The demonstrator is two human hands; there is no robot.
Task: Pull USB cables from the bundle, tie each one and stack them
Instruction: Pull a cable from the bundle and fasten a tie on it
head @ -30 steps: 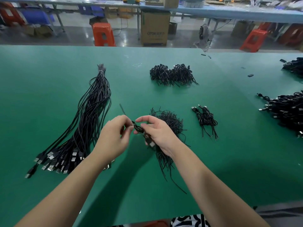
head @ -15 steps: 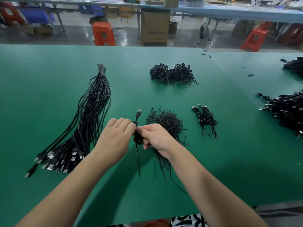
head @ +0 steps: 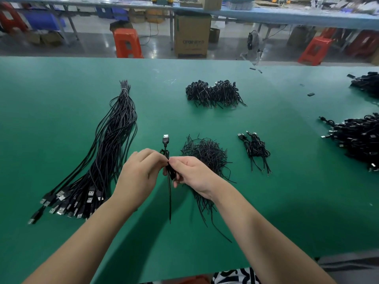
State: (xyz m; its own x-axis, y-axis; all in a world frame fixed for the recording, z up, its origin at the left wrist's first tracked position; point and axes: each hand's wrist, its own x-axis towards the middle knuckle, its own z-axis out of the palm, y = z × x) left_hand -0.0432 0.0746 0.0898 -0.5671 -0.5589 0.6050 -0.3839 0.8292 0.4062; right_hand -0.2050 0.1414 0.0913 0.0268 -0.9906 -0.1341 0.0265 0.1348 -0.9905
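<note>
USB cable (head: pixel 167 160), coiled short, is held just above the green table (head: pixel 287 201) between the left hand (head: pixel 139 177) and right hand (head: pixel 192 175), fingertips of both pinched on its middle; tying appears under way. Next, placement on the small tied stack (head: pixel 255 149) is judged to be called for

My green worktop (head: pixel 61 99) runs wide in front of me. Beyond its far edge lies a glossy grey floor (head: pixel 92 44) catching pale reflections. An orange stool (head: pixel 127 43) stands there beside a brown cardboard box (head: pixel 191 37), with more red stools (head: pixel 314 50) to the right. A long blue bench (head: pixel 287 17) crosses behind, blue bins (head: pixel 44 20) stowed beneath it.
</note>
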